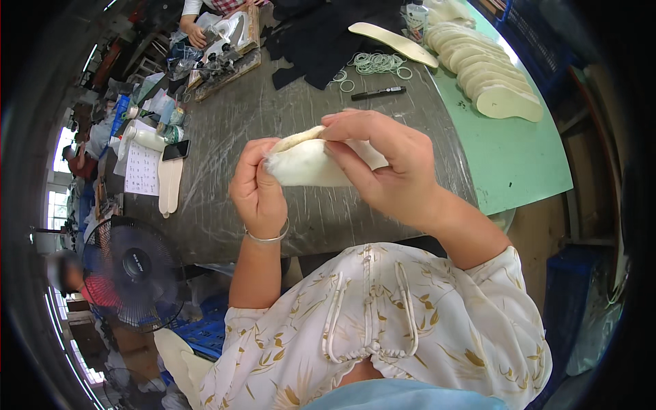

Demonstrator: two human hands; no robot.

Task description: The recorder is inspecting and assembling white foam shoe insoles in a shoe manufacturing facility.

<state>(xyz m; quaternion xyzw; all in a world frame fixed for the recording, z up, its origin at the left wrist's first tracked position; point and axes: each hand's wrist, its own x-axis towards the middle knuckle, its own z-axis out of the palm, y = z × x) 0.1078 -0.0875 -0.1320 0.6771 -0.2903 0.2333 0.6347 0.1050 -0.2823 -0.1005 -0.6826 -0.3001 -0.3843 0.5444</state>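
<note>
Both my hands hold a cream fleecy insole [307, 164] above the middle of the dark table. My left hand [257, 186] closes around its left end, thumb on the near face, where some fuzz sticks out. My right hand [393, 160] pinches the upper edge toward the right between thumb and fingers. That edge looks double, as if two layers lie together or it is folded; I cannot tell which. Beyond my hands, a black marker pen [378, 93] and a heap of pale green rubber bands [378, 63] lie on the table.
A fanned row of cream insoles [509, 102] rests on a green board [523, 171] at right. Farther back are a single insole [393, 42] and black cloth [307, 44]. On the left are a phone [176, 150], a written sheet [142, 167] and a fan [133, 266]. Another person's hand [197, 35] is at far left.
</note>
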